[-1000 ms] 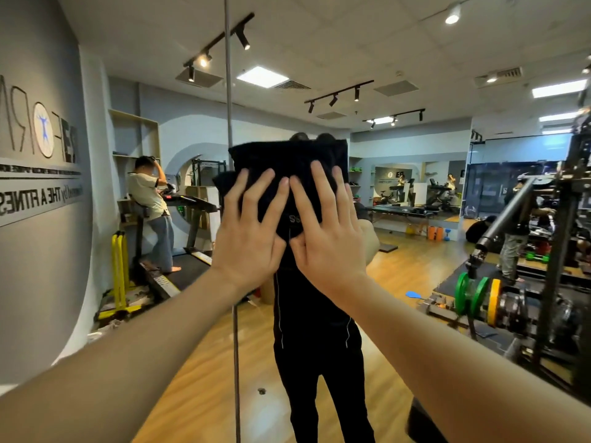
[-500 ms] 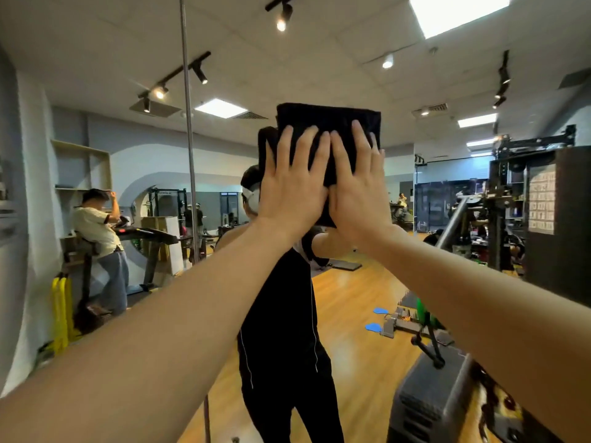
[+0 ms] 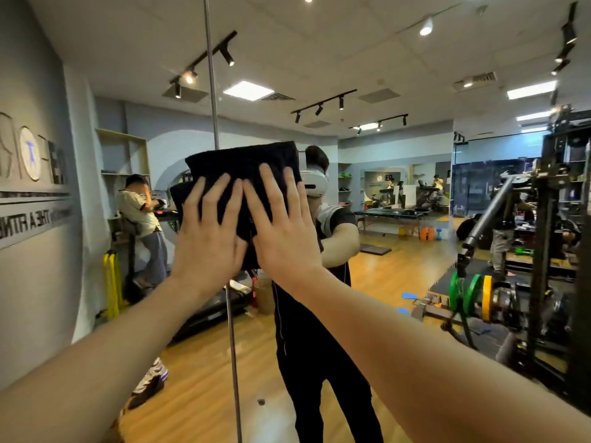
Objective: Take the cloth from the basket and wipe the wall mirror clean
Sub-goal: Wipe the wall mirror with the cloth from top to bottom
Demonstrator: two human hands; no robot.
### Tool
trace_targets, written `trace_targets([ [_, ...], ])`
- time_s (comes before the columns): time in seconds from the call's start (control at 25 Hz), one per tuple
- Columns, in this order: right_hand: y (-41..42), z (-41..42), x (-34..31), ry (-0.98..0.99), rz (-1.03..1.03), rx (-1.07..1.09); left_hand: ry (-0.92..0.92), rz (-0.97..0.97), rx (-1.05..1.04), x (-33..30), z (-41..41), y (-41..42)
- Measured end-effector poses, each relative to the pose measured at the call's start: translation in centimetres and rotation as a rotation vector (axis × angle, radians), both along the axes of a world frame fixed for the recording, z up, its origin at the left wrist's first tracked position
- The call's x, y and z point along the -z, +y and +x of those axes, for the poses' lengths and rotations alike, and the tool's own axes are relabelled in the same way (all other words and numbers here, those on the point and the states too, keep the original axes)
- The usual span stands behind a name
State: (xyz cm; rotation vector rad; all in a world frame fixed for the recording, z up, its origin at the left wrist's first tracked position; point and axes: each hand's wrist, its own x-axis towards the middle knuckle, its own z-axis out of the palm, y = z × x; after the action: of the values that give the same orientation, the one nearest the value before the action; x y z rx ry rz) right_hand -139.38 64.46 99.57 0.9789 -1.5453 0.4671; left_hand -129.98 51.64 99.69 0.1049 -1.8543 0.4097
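Both hands press a folded black cloth (image 3: 243, 169) flat against the wall mirror (image 3: 399, 75), about head height, over the vertical seam (image 3: 211, 75) between two panes. The left hand (image 3: 208, 238) and right hand (image 3: 284, 231) lie side by side, thumbs near each other, fingers straight and spread on the cloth's lower half. Neither grip is curled round the fabric; the palms pin it to the glass.

To wipe well here, I judge that even pressure from both palms matters most, so the whole pad stays in contact and does not bunch. Strokes should overlap, and crossing the seam calls for care, since an edge of cloth could catch there. Keeping fingers on the fabric, off the bare glass, avoids fresh smears.

The cloth lies flat in the plane of the mirror, roughly rectangular, its long axis running left to right and tilted a little, the right end higher. Its top edge shows above the fingertips; the bottom edge is hidden behind the palms. The basket is not in view.
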Motion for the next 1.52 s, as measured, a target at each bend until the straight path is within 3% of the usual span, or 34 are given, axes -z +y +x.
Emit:
trace_targets([
  [0.24,8.6,-4.3,7.3,0.009,0.018,-0.008,0.016,-0.099,0.046,7.3,-4.2,8.3],
  [0.4,16.9,-8.0,9.6,-0.019,0.038,0.056,-0.181,-0.004,0.095,9.6,-9.2,15.2],
  [0.48,20.9,-9.8,9.1,-0.056,0.039,0.089,-0.190,0.017,0.125,9.1,-11.5,19.2],
  [0.68,26.2,-13.2,1.7,-0.057,-0.031,0.115,-0.091,0.037,0.210,1.3,-15.0,25.5],
  [0.92,26.4,-13.7,-11.7,-0.059,-0.126,0.081,-0.027,0.023,0.167,-12.5,-16.6,26.4],
  [1.04,26.2,-13.8,-14.6,-0.053,-0.162,0.060,-0.003,0.036,0.179,-15.6,-16.5,26.3],
  [1.32,26.7,-14.7,-10.6,0.007,-0.190,-0.032,0.106,0.034,0.262,-10.7,-16.8,26.9],
  [1.52,28.9,-15.4,-4.6,-0.023,-0.119,-0.101,0.070,0.055,0.267,-4.5,-17.3,28.6],
])
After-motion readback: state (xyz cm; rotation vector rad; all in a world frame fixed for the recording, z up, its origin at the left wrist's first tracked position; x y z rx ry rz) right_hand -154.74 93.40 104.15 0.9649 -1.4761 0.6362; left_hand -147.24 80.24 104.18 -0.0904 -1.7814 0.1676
